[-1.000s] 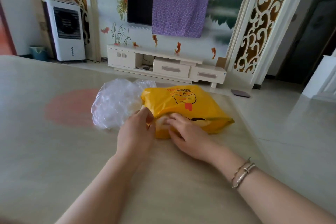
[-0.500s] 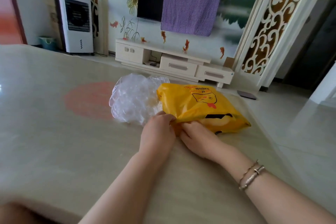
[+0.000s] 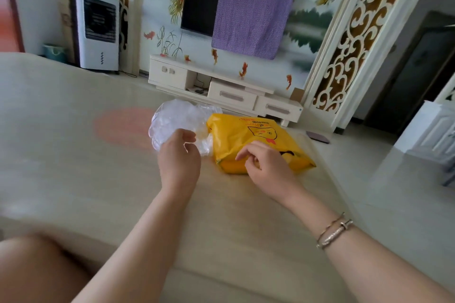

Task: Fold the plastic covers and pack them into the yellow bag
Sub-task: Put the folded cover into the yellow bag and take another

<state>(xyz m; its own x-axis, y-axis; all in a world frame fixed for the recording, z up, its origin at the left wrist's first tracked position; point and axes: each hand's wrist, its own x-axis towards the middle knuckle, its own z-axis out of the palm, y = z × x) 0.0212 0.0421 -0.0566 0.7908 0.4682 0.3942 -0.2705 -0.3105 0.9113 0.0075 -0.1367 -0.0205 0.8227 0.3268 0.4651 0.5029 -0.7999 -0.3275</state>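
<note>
Two hands are hovering with loosely curled, empty fingers: the left hand (image 3: 179, 155) just in front of the crumpled plastic covers (image 3: 177, 123), the right hand (image 3: 264, 162) over the near edge of the yellow bag (image 3: 248, 140), touching or just above it. Loose covers are likely springing open again; the unheld bag risks sliding on the smooth table (image 3: 73, 155).

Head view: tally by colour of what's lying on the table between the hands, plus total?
Yellow: 1, the yellow bag, under the right hand.
Clear: 1, a crumpled pile of plastic covers beyond the left hand; single covers in it cannot be told apart.
Total: 2
</note>
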